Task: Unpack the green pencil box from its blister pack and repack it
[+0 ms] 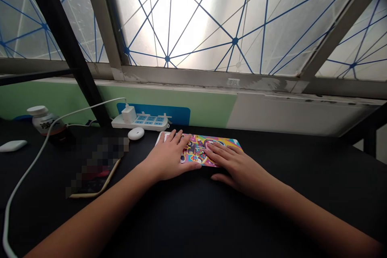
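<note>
A flat, brightly coloured box point(199, 148) with cartoon print lies on the black table point(302, 177), near the wall. My left hand point(169, 157) rests flat on its left half, fingers stretched out and apart. My right hand point(236, 165) lies flat on its right half, fingers extended across the print and the thumb on the table in front of it. Both hands press on top of the box; neither grips it. The hands hide much of the box's surface.
A white power strip point(142, 121) with a plugged charger and white cable point(27, 169) lies by the wall. A white oval case point(136, 133), a phone point(93, 177), a bottle point(45, 123) and a white object point(12, 145) sit left. Windows rise behind.
</note>
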The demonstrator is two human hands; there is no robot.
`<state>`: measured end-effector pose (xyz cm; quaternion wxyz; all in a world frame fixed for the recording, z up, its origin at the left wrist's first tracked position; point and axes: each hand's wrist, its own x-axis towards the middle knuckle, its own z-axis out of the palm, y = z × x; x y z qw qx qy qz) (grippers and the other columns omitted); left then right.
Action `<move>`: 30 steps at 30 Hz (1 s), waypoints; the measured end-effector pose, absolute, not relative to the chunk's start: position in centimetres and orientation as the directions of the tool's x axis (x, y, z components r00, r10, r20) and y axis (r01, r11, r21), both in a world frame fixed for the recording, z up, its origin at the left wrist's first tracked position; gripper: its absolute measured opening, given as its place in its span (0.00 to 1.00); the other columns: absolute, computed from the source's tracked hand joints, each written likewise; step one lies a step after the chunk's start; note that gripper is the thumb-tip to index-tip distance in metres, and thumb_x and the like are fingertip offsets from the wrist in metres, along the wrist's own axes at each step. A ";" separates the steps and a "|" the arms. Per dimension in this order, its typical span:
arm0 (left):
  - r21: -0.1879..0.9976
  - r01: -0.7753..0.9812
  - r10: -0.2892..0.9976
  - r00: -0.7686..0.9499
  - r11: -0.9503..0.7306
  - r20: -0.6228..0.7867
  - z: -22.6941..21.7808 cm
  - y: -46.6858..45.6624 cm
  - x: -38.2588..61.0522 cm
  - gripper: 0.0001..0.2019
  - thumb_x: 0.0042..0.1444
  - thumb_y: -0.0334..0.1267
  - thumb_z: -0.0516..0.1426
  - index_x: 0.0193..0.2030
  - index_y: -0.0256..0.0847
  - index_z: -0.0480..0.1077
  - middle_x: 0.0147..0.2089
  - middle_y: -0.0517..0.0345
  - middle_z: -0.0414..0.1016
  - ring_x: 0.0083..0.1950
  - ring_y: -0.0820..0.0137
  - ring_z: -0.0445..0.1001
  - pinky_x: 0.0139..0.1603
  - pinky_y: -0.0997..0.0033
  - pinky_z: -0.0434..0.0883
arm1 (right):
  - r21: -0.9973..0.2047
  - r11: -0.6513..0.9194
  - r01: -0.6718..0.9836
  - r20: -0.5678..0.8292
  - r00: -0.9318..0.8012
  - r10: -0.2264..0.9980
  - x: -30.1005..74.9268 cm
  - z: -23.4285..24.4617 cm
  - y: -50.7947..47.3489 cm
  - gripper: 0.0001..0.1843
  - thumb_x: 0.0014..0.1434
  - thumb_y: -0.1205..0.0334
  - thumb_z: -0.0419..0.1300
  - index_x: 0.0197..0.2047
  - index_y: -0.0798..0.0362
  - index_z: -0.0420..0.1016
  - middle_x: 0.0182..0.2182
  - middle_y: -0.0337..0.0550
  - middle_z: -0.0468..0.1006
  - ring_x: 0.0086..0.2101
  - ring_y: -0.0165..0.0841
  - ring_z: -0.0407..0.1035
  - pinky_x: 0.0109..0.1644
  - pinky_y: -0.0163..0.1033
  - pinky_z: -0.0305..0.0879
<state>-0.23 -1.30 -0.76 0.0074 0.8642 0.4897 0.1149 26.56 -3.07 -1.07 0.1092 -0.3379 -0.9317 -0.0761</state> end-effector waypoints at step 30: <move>0.195 0.891 0.912 0.403 -0.410 0.074 -0.3 -1.6 -0.7 0.42 0.63 0.69 0.38 0.73 0.41 0.55 0.76 0.37 0.48 0.76 0.45 0.45 0.69 0.31 0.44 | 0.106 0.647 0.755 0.202 -0.653 0.729 30.3 1.5 -1.7 0.26 0.65 0.38 0.56 0.53 0.47 0.80 0.54 0.50 0.80 0.56 0.51 0.72 0.55 0.57 0.71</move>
